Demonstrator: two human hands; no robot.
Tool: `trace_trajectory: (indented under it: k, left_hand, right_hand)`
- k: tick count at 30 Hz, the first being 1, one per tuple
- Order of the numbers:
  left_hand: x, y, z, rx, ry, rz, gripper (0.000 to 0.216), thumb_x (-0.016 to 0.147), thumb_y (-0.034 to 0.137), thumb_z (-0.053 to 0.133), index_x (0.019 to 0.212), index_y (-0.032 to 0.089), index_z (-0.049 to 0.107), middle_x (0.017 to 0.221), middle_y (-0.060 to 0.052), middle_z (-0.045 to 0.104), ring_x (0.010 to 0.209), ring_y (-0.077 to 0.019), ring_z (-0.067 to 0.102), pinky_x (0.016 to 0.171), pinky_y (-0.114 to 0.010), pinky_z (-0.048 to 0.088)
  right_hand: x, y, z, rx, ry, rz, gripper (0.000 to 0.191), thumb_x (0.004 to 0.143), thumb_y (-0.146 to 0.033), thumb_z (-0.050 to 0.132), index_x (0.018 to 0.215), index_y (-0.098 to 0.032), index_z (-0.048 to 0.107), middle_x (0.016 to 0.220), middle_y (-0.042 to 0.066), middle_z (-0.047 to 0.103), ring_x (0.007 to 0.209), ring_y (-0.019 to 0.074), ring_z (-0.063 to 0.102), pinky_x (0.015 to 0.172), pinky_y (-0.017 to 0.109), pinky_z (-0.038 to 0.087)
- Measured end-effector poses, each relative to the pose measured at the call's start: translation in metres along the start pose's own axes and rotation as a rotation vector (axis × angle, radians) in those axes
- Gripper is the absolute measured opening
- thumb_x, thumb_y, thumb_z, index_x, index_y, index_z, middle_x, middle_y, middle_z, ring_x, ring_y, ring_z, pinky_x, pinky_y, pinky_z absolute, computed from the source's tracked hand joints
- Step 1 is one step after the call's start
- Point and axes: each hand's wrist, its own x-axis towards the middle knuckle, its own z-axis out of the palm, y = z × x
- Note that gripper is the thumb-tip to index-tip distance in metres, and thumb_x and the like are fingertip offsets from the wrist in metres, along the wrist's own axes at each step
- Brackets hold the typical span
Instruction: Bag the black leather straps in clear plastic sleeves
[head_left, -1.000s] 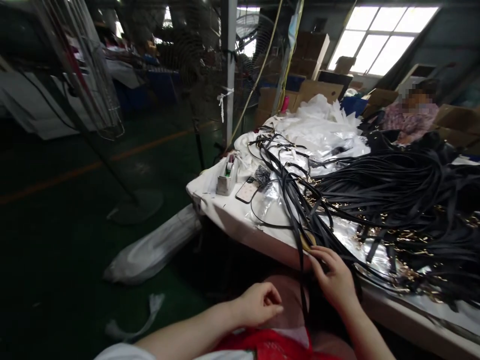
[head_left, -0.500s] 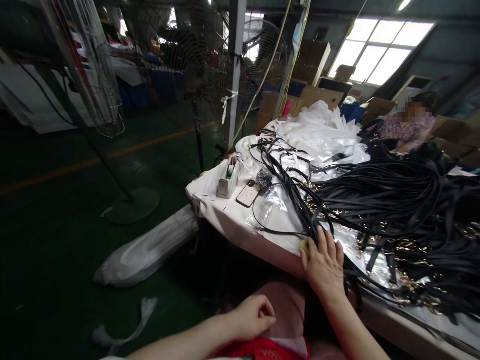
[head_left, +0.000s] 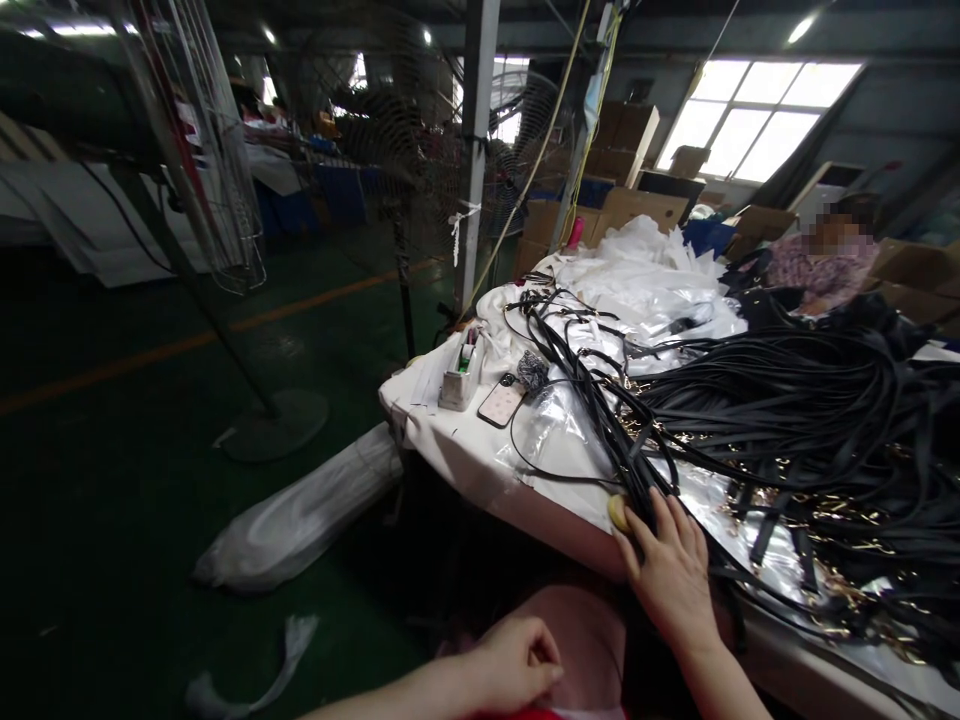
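Observation:
My right hand (head_left: 667,565) lies flat with its fingers spread on a bundle of black straps (head_left: 600,420) at the near edge of the white-covered table (head_left: 465,455). A small yellow object (head_left: 618,512) shows just beside its thumb. More black straps with gold metal fittings (head_left: 810,420) are heaped across the right of the table. My left hand (head_left: 517,660) is curled into a loose fist over my lap, below the table edge, and nothing shows in it.
A tape dispenser (head_left: 460,372), a phone (head_left: 501,401) and clear plastic bags (head_left: 559,425) lie near the table's left corner. White bags (head_left: 645,270) pile at the back. A person (head_left: 821,255) sits at the far right. Standing fans (head_left: 217,200) and a wrapped roll (head_left: 300,515) occupy the green floor.
My right hand slid from the straps hanging over the edge up onto the table and flattened out on the bundle. My left fist sank slightly lower.

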Motion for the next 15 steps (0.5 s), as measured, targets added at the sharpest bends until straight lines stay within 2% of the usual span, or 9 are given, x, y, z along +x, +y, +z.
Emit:
trace_trajectory:
  k: [4, 6, 8, 10, 12, 15]
  left_hand:
    - [-0.005, 0.006, 0.0, -0.078, 0.015, -0.033, 0.019, 0.075, 0.022, 0.064, 0.093, 0.016, 0.068, 0.075, -0.001, 0.067, 0.068, -0.0152, 0.062, 0.06, -0.024, 0.044]
    - [-0.005, 0.005, 0.001, -0.078, 0.004, -0.034, 0.02, 0.075, 0.021, 0.063, 0.094, 0.016, 0.068, 0.074, -0.001, 0.067, 0.069, -0.0156, 0.062, 0.061, -0.025, 0.045]
    - [-0.004, 0.0, 0.002, -0.051, -0.015, -0.03, 0.022, 0.075, 0.023, 0.064, 0.096, 0.017, 0.068, 0.077, -0.002, 0.068, 0.071, -0.0161, 0.062, 0.065, -0.027, 0.047]
    - [0.0, -0.006, 0.002, -0.034, -0.033, -0.031, 0.023, 0.075, 0.025, 0.065, 0.096, 0.018, 0.069, 0.079, -0.001, 0.068, 0.072, -0.0158, 0.061, 0.069, -0.029, 0.048]
    - [0.004, -0.015, 0.0, -0.069, -0.047, -0.04, 0.023, 0.073, 0.028, 0.068, 0.094, 0.018, 0.069, 0.077, 0.0, 0.066, 0.069, -0.0145, 0.059, 0.072, -0.03, 0.049]
    - [0.012, -0.03, -0.007, -0.138, -0.07, -0.053, 0.021, 0.069, 0.031, 0.074, 0.087, 0.02, 0.07, 0.072, 0.002, 0.063, 0.07, -0.0143, 0.058, 0.077, -0.033, 0.05]
  right_hand:
    - [0.021, -0.005, -0.007, 0.123, 0.034, 0.014, 0.037, 0.095, -0.039, 0.048, 0.114, -0.016, 0.069, 0.139, 0.017, 0.053, 0.13, 0.0354, 0.044, 0.109, 0.053, 0.033]
    - [0.039, -0.012, -0.008, 0.22, -0.054, 0.029, 0.036, 0.095, -0.037, 0.048, 0.117, -0.015, 0.067, 0.13, 0.015, 0.06, 0.12, 0.031, 0.053, 0.106, 0.046, 0.038]
    - [0.062, -0.023, -0.004, 0.298, -0.19, 0.061, 0.037, 0.096, -0.035, 0.048, 0.123, -0.016, 0.063, 0.116, 0.012, 0.067, 0.104, 0.0255, 0.063, 0.095, 0.037, 0.046]
    - [0.086, -0.034, 0.006, 0.326, -0.274, 0.097, 0.037, 0.096, -0.032, 0.047, 0.127, -0.016, 0.059, 0.104, 0.009, 0.07, 0.092, 0.0223, 0.066, 0.085, 0.032, 0.049]
    - [0.109, -0.045, 0.019, 0.311, -0.274, 0.121, 0.039, 0.095, -0.026, 0.049, 0.131, -0.014, 0.056, 0.106, 0.011, 0.068, 0.088, 0.0227, 0.067, 0.08, 0.032, 0.049]
    - [0.136, -0.054, 0.038, 0.266, -0.256, 0.178, 0.043, 0.09, -0.015, 0.049, 0.132, -0.007, 0.054, 0.121, 0.021, 0.059, 0.091, 0.0255, 0.066, 0.077, 0.033, 0.047]
